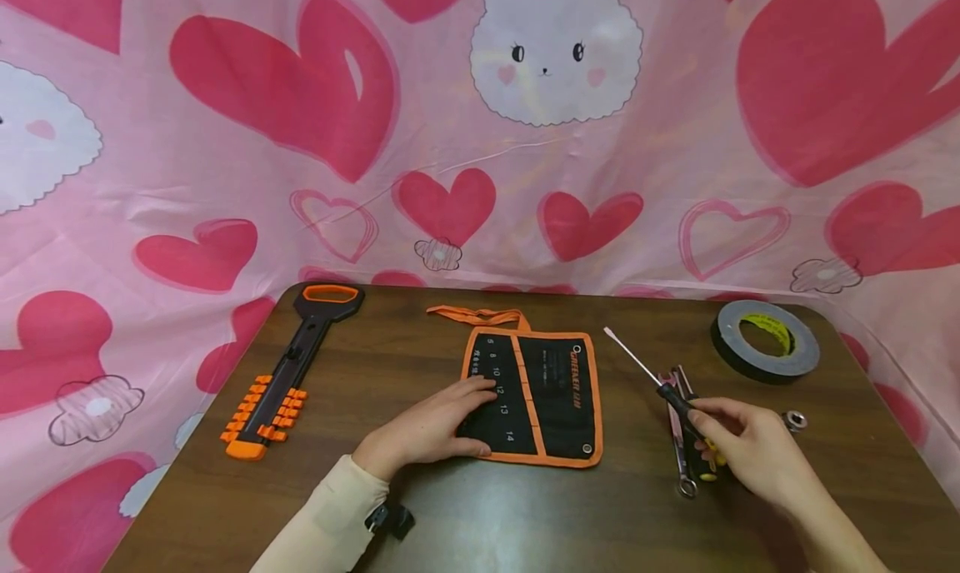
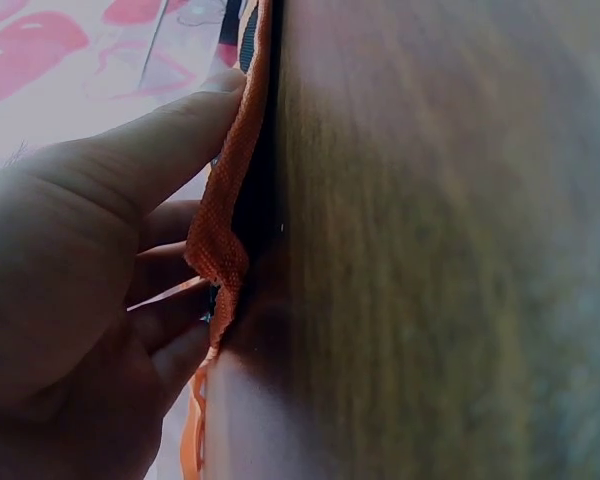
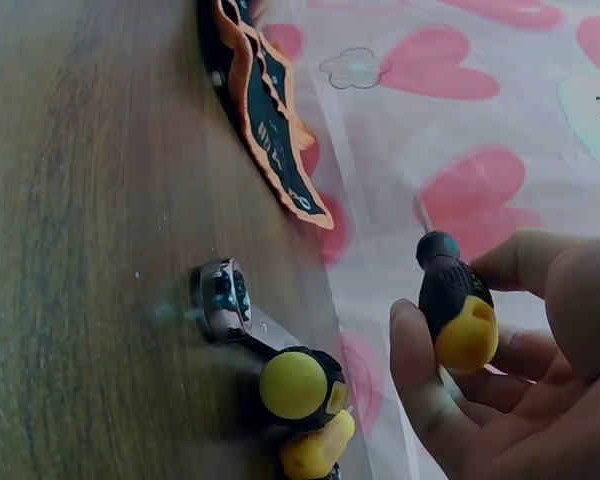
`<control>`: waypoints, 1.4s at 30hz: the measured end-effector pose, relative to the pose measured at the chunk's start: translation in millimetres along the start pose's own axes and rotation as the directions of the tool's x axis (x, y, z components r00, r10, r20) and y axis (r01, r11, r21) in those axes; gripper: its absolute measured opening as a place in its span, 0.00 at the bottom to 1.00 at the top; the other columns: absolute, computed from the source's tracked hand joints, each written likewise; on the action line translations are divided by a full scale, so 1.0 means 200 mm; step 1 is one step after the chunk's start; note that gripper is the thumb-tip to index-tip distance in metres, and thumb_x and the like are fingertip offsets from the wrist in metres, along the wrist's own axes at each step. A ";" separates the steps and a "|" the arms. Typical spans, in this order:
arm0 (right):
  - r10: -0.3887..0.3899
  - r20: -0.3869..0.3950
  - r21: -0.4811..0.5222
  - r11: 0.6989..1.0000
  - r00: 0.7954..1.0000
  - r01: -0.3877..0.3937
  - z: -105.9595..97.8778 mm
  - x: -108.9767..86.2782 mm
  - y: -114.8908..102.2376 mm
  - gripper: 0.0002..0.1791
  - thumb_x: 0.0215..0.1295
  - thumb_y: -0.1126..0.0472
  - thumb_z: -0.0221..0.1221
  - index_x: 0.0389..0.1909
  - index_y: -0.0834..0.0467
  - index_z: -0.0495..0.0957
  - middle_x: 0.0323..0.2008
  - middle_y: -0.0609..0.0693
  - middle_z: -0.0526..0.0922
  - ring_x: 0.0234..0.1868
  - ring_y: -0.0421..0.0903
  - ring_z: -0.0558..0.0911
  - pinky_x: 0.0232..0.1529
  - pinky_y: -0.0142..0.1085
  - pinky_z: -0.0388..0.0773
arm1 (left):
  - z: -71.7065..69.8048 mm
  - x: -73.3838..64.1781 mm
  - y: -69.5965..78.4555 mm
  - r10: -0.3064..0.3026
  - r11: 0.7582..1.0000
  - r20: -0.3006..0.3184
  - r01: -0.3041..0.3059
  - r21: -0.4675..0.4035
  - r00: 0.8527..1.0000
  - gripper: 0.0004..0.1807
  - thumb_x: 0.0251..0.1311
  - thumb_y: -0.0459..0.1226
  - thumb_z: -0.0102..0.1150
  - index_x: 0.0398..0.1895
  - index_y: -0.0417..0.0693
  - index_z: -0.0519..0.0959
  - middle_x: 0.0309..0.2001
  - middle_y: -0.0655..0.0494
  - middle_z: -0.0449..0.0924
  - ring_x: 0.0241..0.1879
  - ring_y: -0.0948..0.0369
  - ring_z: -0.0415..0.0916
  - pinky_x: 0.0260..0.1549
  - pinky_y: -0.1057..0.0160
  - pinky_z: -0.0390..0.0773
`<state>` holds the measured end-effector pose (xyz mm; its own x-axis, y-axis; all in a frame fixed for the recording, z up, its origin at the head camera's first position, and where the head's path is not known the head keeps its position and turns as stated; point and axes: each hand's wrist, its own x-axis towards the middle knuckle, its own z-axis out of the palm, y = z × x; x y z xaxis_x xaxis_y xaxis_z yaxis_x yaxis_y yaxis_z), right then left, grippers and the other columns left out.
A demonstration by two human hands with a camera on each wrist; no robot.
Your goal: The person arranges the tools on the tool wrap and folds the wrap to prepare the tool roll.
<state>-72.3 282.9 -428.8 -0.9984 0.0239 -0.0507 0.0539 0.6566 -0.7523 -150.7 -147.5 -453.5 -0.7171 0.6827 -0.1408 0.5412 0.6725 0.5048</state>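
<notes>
My left hand [image 1: 431, 423] rests on the left part of a black tool pouch [image 1: 558, 415] with orange edging, its fingers laid over the printed size numbers. The left wrist view shows the thumb against the pouch's orange edge [image 2: 220, 230]. A slotted screwdriver [image 3: 460, 310] with a black and yellow handle is in my right hand [image 1: 757, 448], gripped between thumb and fingers, its shaft slanting up toward the pouch. Beneath that hand lie wrenches [image 1: 678, 452] and more screwdrivers [image 3: 293, 385] with yellow handle ends, partly hidden.
A roll of grey tape [image 1: 801, 352] lies at the back right, with a small metal socket [image 1: 795, 421] nearer me. At the left is a black rack [image 1: 281, 381] with orange clips. An orange tie strap [image 1: 480, 316] extends behind the pouch. Patterned pink cloth [image 1: 450, 140] hangs behind the table.
</notes>
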 end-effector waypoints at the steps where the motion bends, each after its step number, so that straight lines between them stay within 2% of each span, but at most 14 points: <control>1: -0.003 -0.009 -0.020 1.000 1.000 0.003 0.00 0.00 0.00 0.17 0.81 0.61 0.60 0.58 0.71 0.83 0.32 0.56 0.90 0.26 0.36 0.84 0.28 0.33 0.83 | 0.00 0.00 0.00 -0.001 1.000 0.001 0.001 0.002 1.000 0.43 0.68 0.55 0.73 0.80 0.49 0.70 0.84 0.54 0.62 0.85 0.51 0.58 0.80 0.43 0.65; 5: -0.017 -0.029 -0.092 0.996 0.999 0.014 0.00 0.01 -0.01 0.17 0.82 0.58 0.60 0.60 0.67 0.84 0.28 0.50 0.86 0.26 0.36 0.79 0.26 0.32 0.75 | 0.00 0.00 -0.01 -0.005 1.000 0.005 0.005 -0.003 1.000 0.43 0.68 0.54 0.72 0.81 0.49 0.69 0.84 0.54 0.62 0.85 0.51 0.57 0.81 0.43 0.65; 11: -0.031 -0.022 -0.111 0.993 0.999 0.028 -0.01 0.02 -0.02 0.20 0.85 0.55 0.56 0.63 0.64 0.83 0.28 0.50 0.84 0.27 0.37 0.76 0.26 0.33 0.69 | -0.01 -0.01 -0.01 -0.002 1.000 -0.006 0.002 -0.004 1.000 0.42 0.68 0.53 0.73 0.81 0.48 0.69 0.84 0.53 0.62 0.85 0.50 0.56 0.81 0.43 0.65; 14: -0.076 -0.025 -0.126 0.989 0.997 0.073 -0.01 0.02 -0.02 0.19 0.86 0.56 0.55 0.65 0.63 0.83 0.32 0.51 0.84 0.29 0.36 0.75 0.29 0.33 0.68 | -0.01 -0.02 -0.02 -0.003 1.000 -0.009 0.003 -0.004 1.000 0.42 0.68 0.53 0.73 0.81 0.48 0.69 0.84 0.53 0.62 0.85 0.50 0.56 0.81 0.43 0.65; 20: -0.194 -0.046 -0.118 0.975 0.980 0.188 0.01 0.03 -0.01 0.17 0.85 0.61 0.55 0.65 0.63 0.83 0.27 0.45 0.75 0.26 0.34 0.68 0.26 0.33 0.63 | -0.01 -0.02 -0.02 -0.005 1.000 -0.007 0.005 -0.012 1.000 0.43 0.68 0.54 0.73 0.81 0.49 0.69 0.84 0.53 0.62 0.85 0.50 0.56 0.81 0.43 0.64; 21: -0.207 -0.048 -0.103 0.974 0.977 0.202 0.02 0.03 -0.01 0.17 0.85 0.62 0.54 0.65 0.63 0.83 0.25 0.45 0.72 0.24 0.34 0.68 0.24 0.34 0.62 | -0.01 -0.02 -0.02 -0.005 1.000 -0.007 0.005 -0.012 1.000 0.43 0.68 0.54 0.73 0.81 0.49 0.69 0.84 0.53 0.62 0.85 0.50 0.56 0.81 0.43 0.64; 28: -0.248 -0.081 -0.082 0.967 0.965 0.241 0.04 0.05 -0.04 0.14 0.83 0.64 0.56 0.61 0.59 0.84 0.26 0.44 0.78 0.26 0.35 0.72 0.23 0.32 0.66 | -0.02 -0.02 -0.03 -0.005 1.000 -0.008 0.005 -0.019 1.000 0.45 0.66 0.56 0.74 0.81 0.49 0.70 0.84 0.53 0.62 0.85 0.50 0.56 0.81 0.43 0.64; 34: -0.248 -0.045 -0.075 0.967 0.968 0.245 0.06 0.05 -0.05 0.13 0.83 0.64 0.57 0.59 0.58 0.85 0.26 0.44 0.79 0.25 0.35 0.73 0.25 0.32 0.66 | -0.02 -0.02 -0.03 -0.012 1.000 -0.007 0.011 -0.018 1.000 0.45 0.65 0.56 0.74 0.80 0.49 0.70 0.84 0.54 0.62 0.85 0.50 0.57 0.81 0.43 0.64; 37: -0.248 -0.009 -0.067 0.967 0.969 0.246 0.07 0.06 -0.06 0.12 0.83 0.63 0.56 0.57 0.58 0.86 0.25 0.43 0.78 0.26 0.36 0.74 0.27 0.32 0.66 | -0.03 -0.02 -0.03 -0.019 1.000 -0.004 0.019 -0.021 1.000 0.45 0.65 0.56 0.74 0.80 0.49 0.70 0.84 0.54 0.62 0.85 0.50 0.57 0.81 0.43 0.64; 42: -0.249 0.037 -0.057 0.966 0.968 0.251 0.09 0.06 -0.07 0.12 0.84 0.63 0.55 0.56 0.57 0.85 0.23 0.43 0.74 0.23 0.35 0.70 0.25 0.33 0.65 | -0.02 -0.02 -0.04 -0.026 0.999 0.000 0.026 -0.029 1.000 0.45 0.65 0.56 0.75 0.80 0.50 0.70 0.84 0.54 0.62 0.85 0.50 0.57 0.81 0.42 0.63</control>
<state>-85.2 260.2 -430.5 -0.9791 -0.1685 0.1141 -0.1994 0.6835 -0.7022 -153.7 -156.7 -452.7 -0.7309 0.6649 -0.1540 0.5094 0.6816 0.5253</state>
